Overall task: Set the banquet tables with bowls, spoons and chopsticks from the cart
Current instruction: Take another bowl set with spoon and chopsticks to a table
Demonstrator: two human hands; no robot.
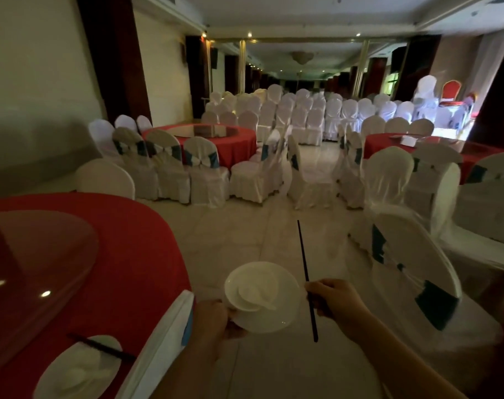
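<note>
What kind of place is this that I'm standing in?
Probably a banquet hall: round red-clothed tables with glass turntables, rows of white-covered chairs at the back, and a place setting laid on the near table.

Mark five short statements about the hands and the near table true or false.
1. The left hand holds a white plate carrying a bowl. True.
2. The right hand is empty. False: it grips black chopsticks.
3. The near table has a blue cloth. False: the cloth is red.
4. One place setting already lies on the near table. True.
5. The chairs wear black covers. False: the covers are white.
</note>
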